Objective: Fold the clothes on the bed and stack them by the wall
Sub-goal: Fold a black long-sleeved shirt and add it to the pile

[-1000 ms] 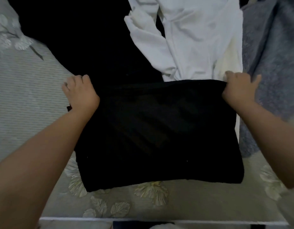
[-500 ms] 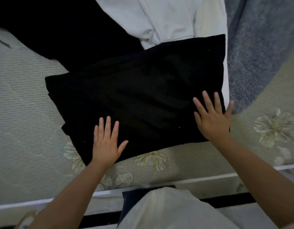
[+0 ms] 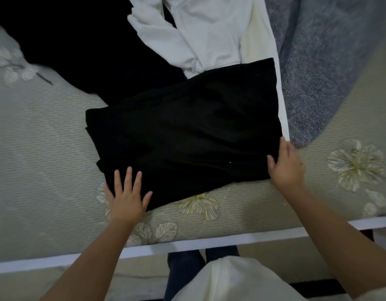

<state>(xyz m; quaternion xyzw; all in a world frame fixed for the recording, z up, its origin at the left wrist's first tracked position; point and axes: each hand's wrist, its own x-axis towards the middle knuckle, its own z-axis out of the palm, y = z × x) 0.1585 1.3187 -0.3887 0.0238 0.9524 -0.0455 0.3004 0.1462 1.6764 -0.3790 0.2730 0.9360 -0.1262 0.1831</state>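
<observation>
Head view. A folded black garment (image 3: 185, 135) lies flat on the floral bedsheet (image 3: 46, 148) near the bed's front edge. The left hand (image 3: 126, 198) rests on its near-left corner, fingers straight and spread, probably to flatten the fold. The right hand (image 3: 285, 166) sits at the near-right corner with fingers together along the edge and thumb apart on the cloth; whether it pinches the fabric cannot be told. Beyond lie a white garment (image 3: 200, 31), partly under the black one, more black cloth (image 3: 79, 44) and a grey blanket (image 3: 326, 61), apparently unfolded. No wall is visible.
</observation>
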